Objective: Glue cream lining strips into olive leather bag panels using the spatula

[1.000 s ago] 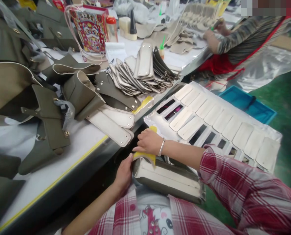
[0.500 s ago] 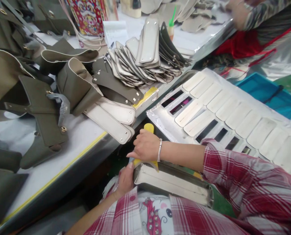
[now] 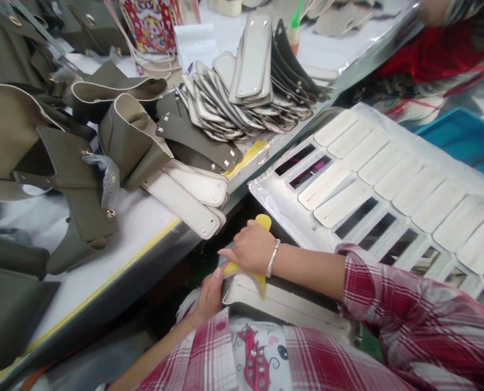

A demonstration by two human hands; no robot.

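A stack of long cream-edged olive leather pieces (image 3: 282,304) rests on my lap. My left hand (image 3: 209,296) grips the stack's left end, fingers curled round it. My right hand (image 3: 252,247) is closed on a yellow scraper-like tool (image 3: 262,222), whose flat blade bends against the top of the stack's left end. A silver bangle circles my right wrist.
The white worktable (image 3: 144,217) holds olive bag parts (image 3: 74,179), a fanned pile of leather strips (image 3: 245,103) and two cream strips (image 3: 193,198) near its edge. A foil-covered board (image 3: 274,190) with several cream strips stands at right. Another person's sleeve (image 3: 449,11) shows at top right.
The view tilted down and closer. My right hand shifted slightly along the stack with the yellow tool; my left hand stays on the stack's end.
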